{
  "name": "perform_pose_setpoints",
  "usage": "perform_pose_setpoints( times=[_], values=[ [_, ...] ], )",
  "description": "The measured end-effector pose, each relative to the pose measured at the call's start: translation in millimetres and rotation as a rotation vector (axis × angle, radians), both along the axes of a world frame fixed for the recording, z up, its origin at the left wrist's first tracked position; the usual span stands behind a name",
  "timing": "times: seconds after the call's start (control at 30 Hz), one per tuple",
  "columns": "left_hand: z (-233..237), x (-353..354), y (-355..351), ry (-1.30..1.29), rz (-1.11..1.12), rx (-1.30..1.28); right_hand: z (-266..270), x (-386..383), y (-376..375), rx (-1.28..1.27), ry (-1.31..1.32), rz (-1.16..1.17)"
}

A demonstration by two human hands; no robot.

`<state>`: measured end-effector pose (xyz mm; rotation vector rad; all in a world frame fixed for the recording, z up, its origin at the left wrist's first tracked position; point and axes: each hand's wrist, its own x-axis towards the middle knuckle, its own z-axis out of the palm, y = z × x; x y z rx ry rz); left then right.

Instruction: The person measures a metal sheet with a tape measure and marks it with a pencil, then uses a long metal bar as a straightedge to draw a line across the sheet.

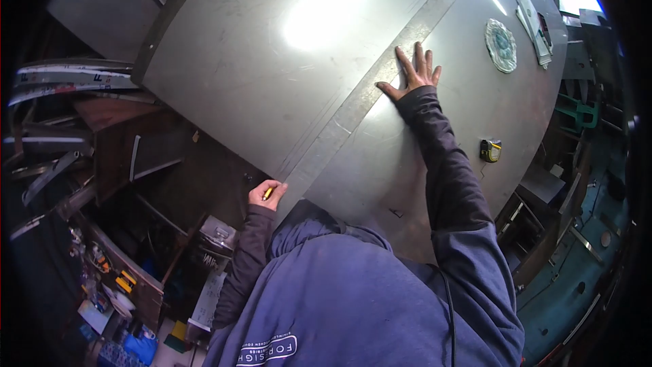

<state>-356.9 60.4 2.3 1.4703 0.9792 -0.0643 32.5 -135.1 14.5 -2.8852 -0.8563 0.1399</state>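
Observation:
A long flat metal strip (338, 130) lies diagonally across a large grey metal sheet (244, 88). My right hand (415, 75), fingers spread, presses down on the strip's upper part and the sheet beside it. Near the strip's lower end, at the sheet's edge, my left hand (267, 194) is closed around a small yellow marking tool (268, 193). Thin lines run along the strip's left side on the sheet. To the right of my right forearm, a yellow and black tape measure (490, 150) rests on the sheet.
A round plastic-wrapped bundle (501, 45) and some papers (533, 27) lie at the sheet's upper right. Metal pieces (75, 78) and a brown cabinet (129, 136) stand at the left. Shelves with tools are at lower left; a green stool (577, 112) is at the right.

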Motion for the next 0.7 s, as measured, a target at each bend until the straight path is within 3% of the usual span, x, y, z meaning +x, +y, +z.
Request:
perform_pose_setpoints(
  times=[0.17,0.23,0.43,0.5,0.7],
  values=[
    [14,1,5,0.052,-0.002,0.046,34,4,20,-0.191,0.226,-0.071],
    [28,0,8,0.082,-0.156,0.494,43,8,28,-0.297,0.314,-0.117],
    [91,-1,22,-0.082,-0.003,0.393,41,13,35,-0.37,0.361,-0.175],
    [91,4,19,-0.197,-0.083,0.29,44,12,39,-0.402,0.38,-0.175],
    [91,39,16,-0.19,-0.303,0.358,48,14,44,-0.424,0.393,-0.16]
  ],
)
